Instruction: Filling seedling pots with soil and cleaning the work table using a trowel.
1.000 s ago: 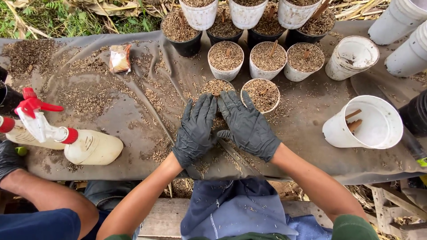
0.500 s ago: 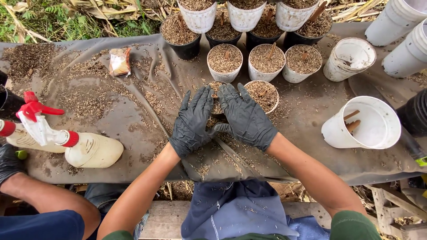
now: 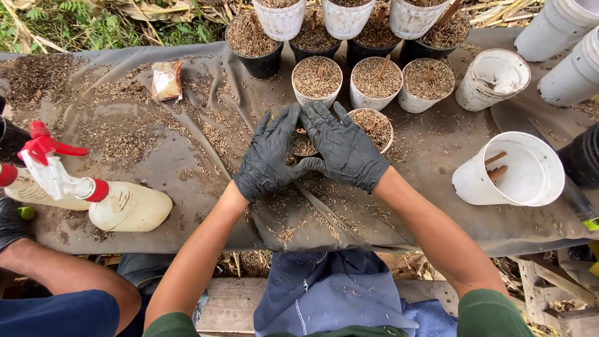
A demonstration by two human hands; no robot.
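Note:
Both my hands wear black gloves. My left hand [image 3: 267,156] and my right hand [image 3: 344,145] lie side by side, fingers spread, cupped over a small pot of husk mix [image 3: 302,146] on the dark sheet [image 3: 187,168]. The pot is mostly hidden beneath my hands. A white pot full of husk mix [image 3: 376,126] sits just beyond my right hand's fingers. Loose husks are scattered around both hands.
Rows of filled white and black pots [image 3: 317,80] stand at the back. An empty white bucket with sticks [image 3: 513,171] lies at the right, stacked white buckets [image 3: 561,37] behind it. Another person's arm [image 3: 56,274] and a spray bottle [image 3: 100,200] are at the left.
My hands slid forward, away from me, and closed in over the small pot; the view shifted slightly.

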